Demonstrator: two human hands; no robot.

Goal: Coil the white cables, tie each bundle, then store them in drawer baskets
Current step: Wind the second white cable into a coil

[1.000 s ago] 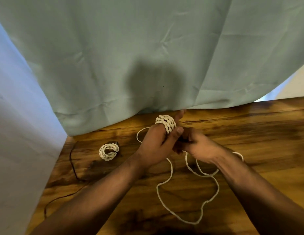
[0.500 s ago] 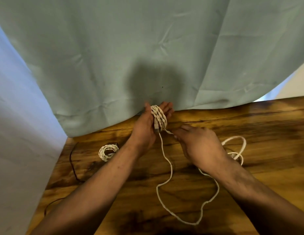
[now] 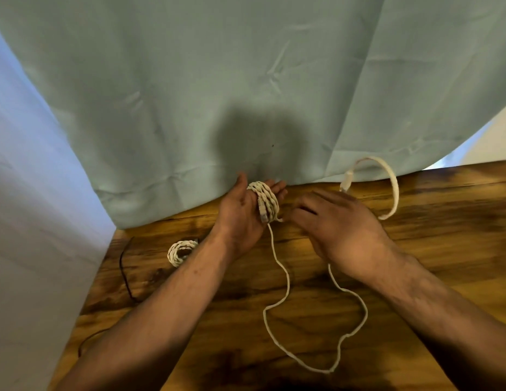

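Left hand [image 3: 242, 218] palm up at table's [image 3: 444, 249] far edge, fingers straight, thumb out. Coil [image 3: 268, 201] wound round those fingers, plug lying on it. Right hand [image 3: 340, 228] beside it, knuckles up, fingers curled over cable [image 3: 286, 280]; exact pinch hidden. Slack loops on table between forearms; free end arcs above right hand. Small coil [image 3: 180, 251] on table left of left wrist. Curtain [image 3: 246, 80] behind.

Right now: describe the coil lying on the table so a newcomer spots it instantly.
Start at the far left corner of the wooden table, under the green curtain. Left of the left forearm lies a small white coil, untouched. The other coil is wound round the left hand and trails loose cable.
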